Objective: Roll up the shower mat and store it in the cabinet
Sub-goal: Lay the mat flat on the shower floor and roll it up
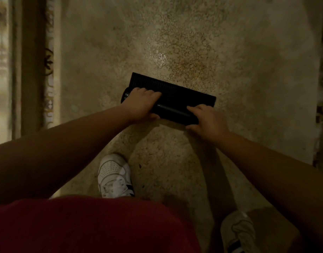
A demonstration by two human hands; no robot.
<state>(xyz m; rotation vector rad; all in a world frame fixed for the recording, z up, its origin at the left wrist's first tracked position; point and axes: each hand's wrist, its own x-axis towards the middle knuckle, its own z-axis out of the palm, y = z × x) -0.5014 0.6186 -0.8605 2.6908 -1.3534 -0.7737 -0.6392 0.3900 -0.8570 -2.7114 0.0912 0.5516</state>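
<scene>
Shower mat: black, mostly rolled; the roll lies on the floor near its middle, a short flat strip still spread on the far side.
Floor: speckled beige stone, bare and open beyond the mat and to both sides; a patterned border strip runs along the left edge, a dark ragged edge along the right.
Left hand: on the roll's left end, fingers curled over the top, thumb under the near side, gripping it.
Right hand: on the roll's right end, fingers spread flat, pressing on the top.
Shoes: left white shoe and right shoe planted on the floor on the near side of the mat.
</scene>
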